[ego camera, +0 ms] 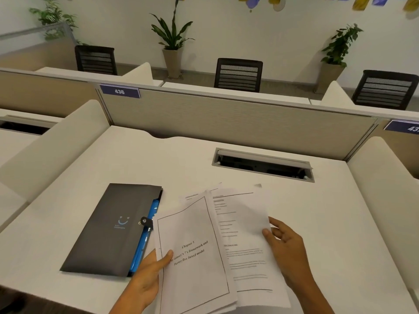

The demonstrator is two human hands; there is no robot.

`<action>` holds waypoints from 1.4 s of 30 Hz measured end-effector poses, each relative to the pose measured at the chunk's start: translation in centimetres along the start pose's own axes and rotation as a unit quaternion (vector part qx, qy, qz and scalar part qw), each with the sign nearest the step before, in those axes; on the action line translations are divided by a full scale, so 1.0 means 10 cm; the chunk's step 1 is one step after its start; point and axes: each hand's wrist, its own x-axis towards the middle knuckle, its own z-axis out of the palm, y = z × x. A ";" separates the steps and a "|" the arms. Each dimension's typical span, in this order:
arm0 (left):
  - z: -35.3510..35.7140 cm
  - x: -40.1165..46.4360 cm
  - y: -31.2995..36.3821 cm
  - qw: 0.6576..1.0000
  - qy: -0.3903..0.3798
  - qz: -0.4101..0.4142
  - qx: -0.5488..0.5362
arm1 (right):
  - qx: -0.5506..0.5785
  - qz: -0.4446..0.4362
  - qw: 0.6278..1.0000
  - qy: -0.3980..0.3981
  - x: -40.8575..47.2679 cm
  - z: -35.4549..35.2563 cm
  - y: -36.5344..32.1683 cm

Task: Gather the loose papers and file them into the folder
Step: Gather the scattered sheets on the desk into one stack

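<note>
A dark grey folder [111, 230] with a blue inner pocket and a snap strap lies shut on the white desk [328, 223], left of centre. Just right of it, several printed papers [195, 257] are fanned out over the desk; the top sheet is a bordered "Chapter 1" title page. My left hand [147, 277] grips that stack at its left edge, thumb on top. My right hand [285, 248] holds the right edge of a text page [247, 234] that sticks out from under the title page, thumb pressed on it.
An open cable tray [263, 165] is set into the desk behind the papers. A beige partition [226, 118] with a "436" label closes the back, and padded dividers flank both sides. Chairs and potted plants stand beyond.
</note>
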 end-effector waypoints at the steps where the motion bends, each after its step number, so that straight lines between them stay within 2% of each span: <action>1: 0.01 -0.01 0.00 1.000 -0.003 -0.005 0.000 | 0.006 0.000 1.000 -0.011 -0.01 0.05 -0.02; 11: 0.11 -0.08 -0.02 0.997 -0.049 -0.063 0.013 | -0.015 0.029 0.994 -0.106 -0.18 0.62 0.01; 21: 0.06 -0.07 -0.11 0.997 -0.037 -0.060 -0.010 | -0.034 0.054 0.974 -0.219 -0.15 0.89 0.02; 23: 0.00 -0.04 -0.14 0.999 -0.013 -0.045 -0.019 | -0.057 0.071 0.980 -0.178 -0.02 0.91 0.12; 25: -0.05 -0.01 -0.17 0.999 0.009 -0.032 -0.029 | -0.163 0.027 0.980 -0.108 0.17 0.93 0.33; 26: -0.07 0.00 -0.17 0.999 0.018 -0.026 -0.035 | -0.256 -0.001 0.962 -0.092 0.25 0.93 0.44; 28: -0.10 0.00 -0.19 0.998 0.027 -0.019 -0.052 | -0.421 -0.009 0.903 -0.086 0.36 0.99 0.63; 30: -0.11 -0.03 -0.18 0.997 0.028 -0.014 -0.067 | -0.481 0.018 0.872 -0.088 0.40 1.08 0.75; 35: -0.18 -0.05 -0.15 0.995 0.046 0.000 -0.083 | -0.521 0.027 0.851 -0.059 0.36 1.29 0.91; 42: -0.22 -0.02 -0.11 0.995 0.052 0.005 -0.085 | -0.486 0.073 0.870 -0.046 0.44 1.21 0.79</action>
